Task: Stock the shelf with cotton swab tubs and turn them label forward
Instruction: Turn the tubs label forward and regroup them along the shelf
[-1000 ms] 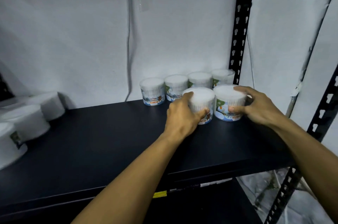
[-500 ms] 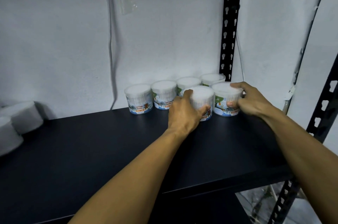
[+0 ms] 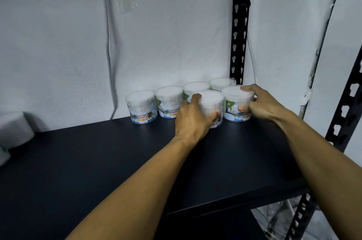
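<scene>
Several clear cotton swab tubs stand at the back right of a black shelf (image 3: 98, 161). My left hand (image 3: 193, 118) wraps around a front tub (image 3: 212, 102), covering most of its label. My right hand (image 3: 260, 102) grips the front right tub (image 3: 233, 102), whose label with a green tree faces forward. Behind them runs a row against the wall: the left tub (image 3: 141, 108) and the tub next to it (image 3: 168, 102) show "COTTON BUDS" labels. Two more tubs (image 3: 195, 87) are partly hidden behind the front ones.
A black perforated upright (image 3: 239, 24) rises behind the tubs, and another upright (image 3: 344, 106) stands at the right. Blurred white tubs (image 3: 13, 132) lie at the shelf's far left. A cable (image 3: 108, 53) hangs down the white wall.
The view has shifted to the right, so the tubs at the far left slid mostly out of frame. Both hands stay on the same two front tubs, with the right fingers slightly re-gripped.
</scene>
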